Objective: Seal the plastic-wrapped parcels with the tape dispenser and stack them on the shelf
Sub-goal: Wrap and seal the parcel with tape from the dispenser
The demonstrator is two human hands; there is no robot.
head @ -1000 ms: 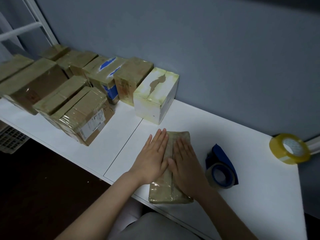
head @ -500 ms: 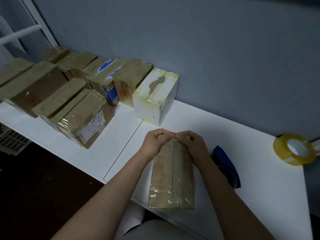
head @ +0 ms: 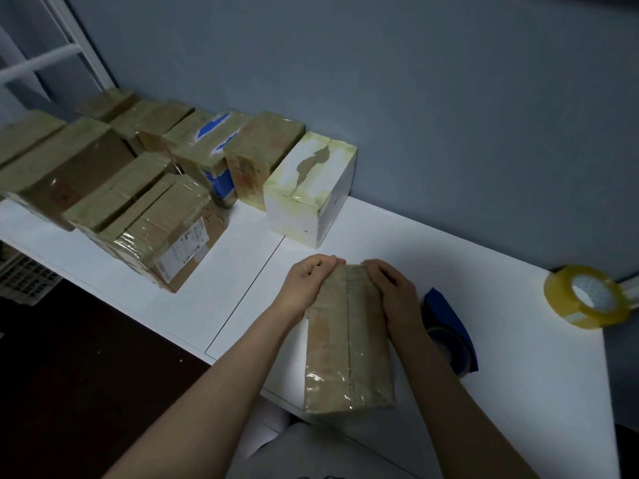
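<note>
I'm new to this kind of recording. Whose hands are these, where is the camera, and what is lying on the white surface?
There is no machine here: a person works with bare hands. The single current picture comes from a camera worn on their head, looking forward and down. The left hand and right hand each grip the far end of a plastic-wrapped parcel on the white surface. To its right lies the blue tape dispenser, partly hidden behind the right forearm. A loose tape roll sits near the far right corner. To the left, taped brown boxes and a white box are lined up near the wall.
</note>
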